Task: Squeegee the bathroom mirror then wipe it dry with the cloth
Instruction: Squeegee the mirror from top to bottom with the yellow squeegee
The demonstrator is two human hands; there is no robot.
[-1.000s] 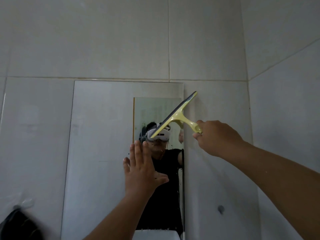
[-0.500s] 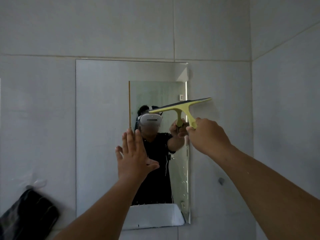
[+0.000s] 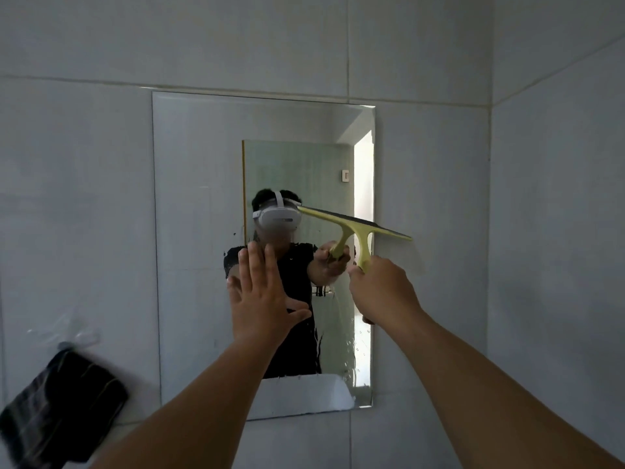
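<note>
A frameless rectangular mirror hangs on the grey tiled wall. My right hand grips the handle of a yellow squeegee. Its blade lies against the mirror's right half, tilted down to the right, with its right end past the mirror's edge. Water drops and streaks show on the glass low at the right. My left hand is flat and open, fingers spread, in front of the mirror's middle. A dark cloth hangs at the lower left, beside the mirror.
A side wall meets the mirror wall in a corner at the right. A clear plastic hook or bag sits on the tiles above the dark cloth. The mirror reflects a person, a doorway and a white basin edge.
The squeegee has swung from steeply tilted up-right to tilted down-right and has come lower on the glass. The view has dropped, showing more of the mirror's bottom and the cloth.
</note>
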